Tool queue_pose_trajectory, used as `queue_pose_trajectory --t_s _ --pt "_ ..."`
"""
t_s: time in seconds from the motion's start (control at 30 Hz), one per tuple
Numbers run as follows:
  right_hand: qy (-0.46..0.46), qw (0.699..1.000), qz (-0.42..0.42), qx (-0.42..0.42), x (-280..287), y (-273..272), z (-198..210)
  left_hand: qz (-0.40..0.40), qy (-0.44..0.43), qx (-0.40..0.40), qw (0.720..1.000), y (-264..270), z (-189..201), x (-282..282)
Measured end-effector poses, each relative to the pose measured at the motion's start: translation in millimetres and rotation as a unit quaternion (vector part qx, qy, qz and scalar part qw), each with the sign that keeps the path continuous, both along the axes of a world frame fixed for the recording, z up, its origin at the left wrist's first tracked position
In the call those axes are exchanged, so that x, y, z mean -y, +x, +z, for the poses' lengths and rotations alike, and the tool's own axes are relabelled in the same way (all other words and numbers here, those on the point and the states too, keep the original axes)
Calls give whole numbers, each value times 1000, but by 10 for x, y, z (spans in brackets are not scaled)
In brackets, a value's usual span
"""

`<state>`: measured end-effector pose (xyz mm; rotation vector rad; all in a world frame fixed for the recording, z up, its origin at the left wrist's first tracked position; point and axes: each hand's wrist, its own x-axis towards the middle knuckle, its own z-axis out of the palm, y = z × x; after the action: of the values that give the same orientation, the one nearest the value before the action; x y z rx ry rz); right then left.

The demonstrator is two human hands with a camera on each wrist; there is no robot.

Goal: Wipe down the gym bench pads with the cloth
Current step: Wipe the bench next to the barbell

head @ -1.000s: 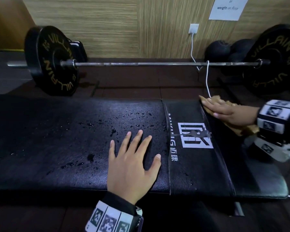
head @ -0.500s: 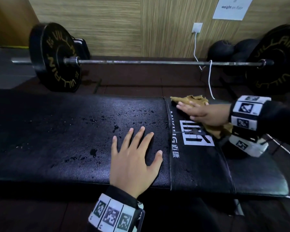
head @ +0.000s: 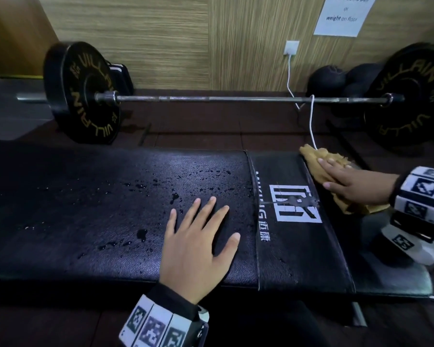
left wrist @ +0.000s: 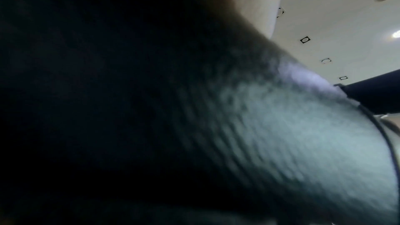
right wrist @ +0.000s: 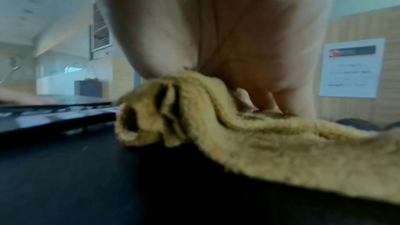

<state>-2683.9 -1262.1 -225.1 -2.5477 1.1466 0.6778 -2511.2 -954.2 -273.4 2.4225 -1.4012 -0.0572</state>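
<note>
Black padded worktop (head: 90,196), long, with a banded section bearing a white logo (head: 295,204) toward the right end. Scattered with water droplets (head: 176,186) across the middle. Crumpled tan cloth (head: 311,156) lying on the far right edge, pressed under the flat right hand (head: 353,182). Left hand (head: 198,244) spread flat on the wet pad, near the front edge.

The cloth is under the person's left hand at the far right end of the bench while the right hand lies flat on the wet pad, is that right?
The hands are swapped. The head view shows the right hand pressing the cloth at the far right end of the bench, while the left hand lies flat on the wet pad.
</note>
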Motion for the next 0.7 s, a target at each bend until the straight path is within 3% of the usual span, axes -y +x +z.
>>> queue_pose_trajectory --t_s 0.17,0.37,0.5,0.7 --pt "20 997 -42 61 289 325 38 37 33 11 999 353 51 -249" --pt "122 979 -130 99 570 846 73 53 35 13 998 493 49 -326" --pt "115 986 -102 69 439 1177 147 59 18 21 998 503 -4 -309" --pt "193 980 -12 54 -135 1911 184 57 3 17 998 516 -19 -313"
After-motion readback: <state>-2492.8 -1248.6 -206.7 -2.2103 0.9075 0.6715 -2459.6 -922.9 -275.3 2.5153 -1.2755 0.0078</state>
